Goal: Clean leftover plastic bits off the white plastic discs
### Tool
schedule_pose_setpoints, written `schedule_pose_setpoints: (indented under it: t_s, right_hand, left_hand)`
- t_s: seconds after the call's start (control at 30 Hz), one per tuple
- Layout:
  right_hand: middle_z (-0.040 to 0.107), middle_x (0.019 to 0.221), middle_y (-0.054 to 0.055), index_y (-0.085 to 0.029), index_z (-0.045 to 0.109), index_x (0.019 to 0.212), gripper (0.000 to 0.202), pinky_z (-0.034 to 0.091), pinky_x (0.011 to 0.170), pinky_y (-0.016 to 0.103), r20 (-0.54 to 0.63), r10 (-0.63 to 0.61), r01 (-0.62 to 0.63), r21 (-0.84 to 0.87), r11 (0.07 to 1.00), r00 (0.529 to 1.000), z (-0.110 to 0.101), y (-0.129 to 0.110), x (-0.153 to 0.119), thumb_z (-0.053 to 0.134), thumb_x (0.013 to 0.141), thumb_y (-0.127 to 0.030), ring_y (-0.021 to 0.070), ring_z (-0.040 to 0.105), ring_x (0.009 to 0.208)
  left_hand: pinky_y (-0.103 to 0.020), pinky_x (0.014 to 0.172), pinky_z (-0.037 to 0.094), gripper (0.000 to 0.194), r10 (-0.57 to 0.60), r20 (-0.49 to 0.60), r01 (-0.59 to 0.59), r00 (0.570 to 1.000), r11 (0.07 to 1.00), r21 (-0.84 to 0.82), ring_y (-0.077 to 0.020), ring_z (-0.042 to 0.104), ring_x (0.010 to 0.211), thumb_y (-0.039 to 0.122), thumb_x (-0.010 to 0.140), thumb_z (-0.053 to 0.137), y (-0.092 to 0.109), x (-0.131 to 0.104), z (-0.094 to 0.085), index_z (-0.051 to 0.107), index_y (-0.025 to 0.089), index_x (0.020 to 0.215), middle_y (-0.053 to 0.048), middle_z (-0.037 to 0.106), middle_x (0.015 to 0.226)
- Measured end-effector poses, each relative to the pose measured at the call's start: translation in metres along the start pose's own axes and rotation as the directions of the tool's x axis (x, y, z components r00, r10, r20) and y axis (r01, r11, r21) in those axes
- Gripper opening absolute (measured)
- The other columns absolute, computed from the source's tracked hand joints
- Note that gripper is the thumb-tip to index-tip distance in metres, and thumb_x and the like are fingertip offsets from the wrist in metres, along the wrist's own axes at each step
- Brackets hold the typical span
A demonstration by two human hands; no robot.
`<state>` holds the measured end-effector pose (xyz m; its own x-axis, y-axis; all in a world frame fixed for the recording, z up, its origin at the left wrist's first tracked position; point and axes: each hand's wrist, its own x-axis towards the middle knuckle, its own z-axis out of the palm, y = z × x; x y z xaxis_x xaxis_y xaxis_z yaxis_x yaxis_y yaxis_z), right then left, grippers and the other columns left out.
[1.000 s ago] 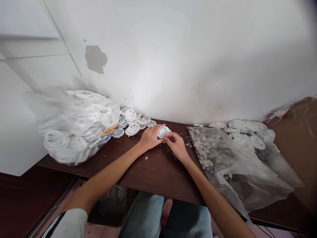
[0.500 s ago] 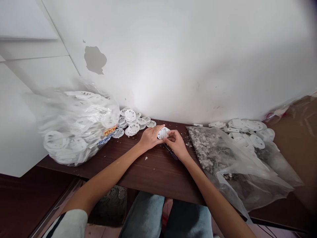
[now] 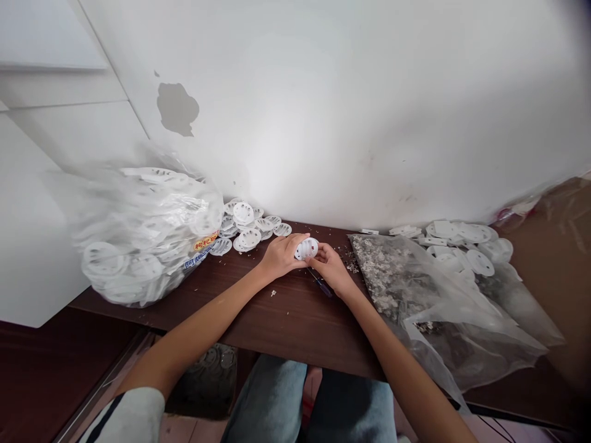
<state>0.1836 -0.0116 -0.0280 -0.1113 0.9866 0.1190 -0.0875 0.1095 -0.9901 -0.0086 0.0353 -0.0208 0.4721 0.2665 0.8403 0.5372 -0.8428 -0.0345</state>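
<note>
Between my hands, above the middle of the dark table, is a round white plastic disc [image 3: 306,248] with slots in it. My left hand [image 3: 280,255] is closed on its left edge. From the right, the fingers of my right hand [image 3: 330,265] are closed at the disc's right and lower edge. Whether a small part sits between those fingertips is too fine to make out. A screwdriver [image 3: 323,286] with a dark handle lies on the table under my right hand. A tiny pale piece [image 3: 273,293] rests on the tabletop nearer to me.
A bulging clear bag of white discs [image 3: 148,246] stands on the left, beside a loose pile of discs [image 3: 244,227] along the wall. On the right, an open plastic bag [image 3: 406,277] holds many small pieces. More white parts [image 3: 462,240] lie behind it, near a cardboard box [image 3: 549,258].
My right fingers have shifted off the disc's face to its right edge, so more of the face shows, with small reddish-dark spots visible. The disc has moved very slightly right.
</note>
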Motion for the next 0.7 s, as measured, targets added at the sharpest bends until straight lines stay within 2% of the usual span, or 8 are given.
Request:
schedule_pose_setpoints:
  t_s: [0.27,0.43,0.7]
  right_hand:
    - [0.077,0.114,0.005,-0.023,0.068,0.11,0.039,0.055,0.102,0.042,0.044,-0.006,0.006,0.007,1.0,0.999,0.001,-0.003,-0.001,0.085,0.078,-0.038,0.026,0.071,0.11]
    - [0.076,0.115,0.003,-0.025,0.071,0.115,0.038,0.054,0.102,0.041,0.093,-0.012,0.015,-0.029,0.999,0.996,-0.001,-0.012,-0.004,0.083,0.081,-0.04,0.0261,0.07,0.11]
    - [0.076,0.11,0.001,-0.024,0.073,0.113,0.037,0.052,0.099,0.039,0.137,0.003,0.004,-0.049,0.999,0.991,-0.001,-0.02,-0.007,0.081,0.083,-0.044,0.0257,0.067,0.105]
  left_hand:
    - [-0.042,0.086,0.063,0.074,0.014,0.025,-0.015,1.0,1.0,0.01,-0.03,0.08,0.104,0.059,0.092,0.075,-0.001,-0.001,-0.001,0.051,0.016,0.147,-0.017,0.079,0.122]
    - [-0.041,0.085,0.062,0.078,0.046,-0.014,-0.046,0.999,0.999,-0.018,-0.0299,0.08,0.103,0.06,0.091,0.077,0.002,0.001,-0.002,0.05,0.014,0.148,-0.018,0.079,0.12]
    - [-0.04,0.084,0.061,0.072,0.072,-0.004,-0.072,0.997,0.997,-0.036,-0.0295,0.079,0.105,0.057,0.093,0.076,0.002,0.001,-0.002,0.051,0.015,0.146,-0.017,0.079,0.119]
